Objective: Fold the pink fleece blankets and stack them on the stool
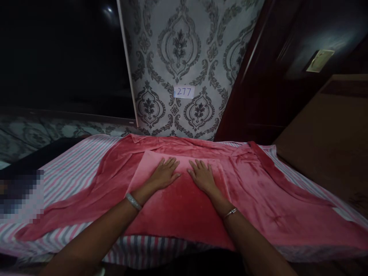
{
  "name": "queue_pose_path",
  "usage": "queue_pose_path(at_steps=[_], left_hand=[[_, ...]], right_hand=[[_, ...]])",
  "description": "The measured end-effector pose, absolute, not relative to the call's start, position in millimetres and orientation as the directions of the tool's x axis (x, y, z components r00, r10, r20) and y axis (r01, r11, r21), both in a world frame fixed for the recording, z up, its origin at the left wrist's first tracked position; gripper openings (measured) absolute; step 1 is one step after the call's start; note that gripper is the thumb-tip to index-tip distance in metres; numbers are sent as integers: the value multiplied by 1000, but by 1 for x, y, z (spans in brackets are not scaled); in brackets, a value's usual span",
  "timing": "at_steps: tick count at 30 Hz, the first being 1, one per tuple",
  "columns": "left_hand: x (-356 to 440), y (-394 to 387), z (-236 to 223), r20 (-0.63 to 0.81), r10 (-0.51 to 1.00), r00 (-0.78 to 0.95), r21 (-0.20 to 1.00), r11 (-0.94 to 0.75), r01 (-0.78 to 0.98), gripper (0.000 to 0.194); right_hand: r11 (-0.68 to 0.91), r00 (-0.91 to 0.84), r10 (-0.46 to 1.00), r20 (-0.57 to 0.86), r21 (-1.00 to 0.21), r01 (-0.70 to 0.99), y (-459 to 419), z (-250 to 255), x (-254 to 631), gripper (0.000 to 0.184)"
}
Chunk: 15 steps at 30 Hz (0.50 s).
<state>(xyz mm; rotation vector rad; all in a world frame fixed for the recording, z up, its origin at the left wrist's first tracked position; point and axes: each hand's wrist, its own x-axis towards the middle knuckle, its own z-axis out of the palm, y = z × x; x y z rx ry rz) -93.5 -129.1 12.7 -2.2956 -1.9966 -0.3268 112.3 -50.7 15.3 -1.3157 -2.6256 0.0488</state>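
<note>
Two palms of mine lie flat and face down, fingers slightly spread, pinching nothing: the left hand (165,174) and the right hand (202,176) rest side by side, a little apart, near the far edge of a smooth red panel (178,214). Whether it is a folded part of the blanket (267,195) or a separate piece, I can't tell. The blanket spreads out to its left and right, rumpled along the far side and in creases on the right. If I press unevenly or push sideways, I think the panel could skew or bunch into those folds. The near edge hangs close to the bed's brink, so a hard pull toward me might drag it over, and the striped sheet (83,165) beneath could ruck up with it. My bracelet (230,212) on the right wrist might snag the plush.
</note>
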Motion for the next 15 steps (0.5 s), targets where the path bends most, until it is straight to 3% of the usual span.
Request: queue_pose_path(at_steps=[3,11,15], left_hand=[[-101,-126,22,171,983,59,102,-77,992,64],[-151,-130,39,34,915,-401,131,394,910,64],[-161,-134,38,4,892,-453,184,444,877,64]], right_hand=[[598,-576,799,171,-140,789,-50,15,112,54],[599,-573,799,185,-157,785,-52,14,113,53],[599,-573,799,184,-162,784,-52,16,113,52]])
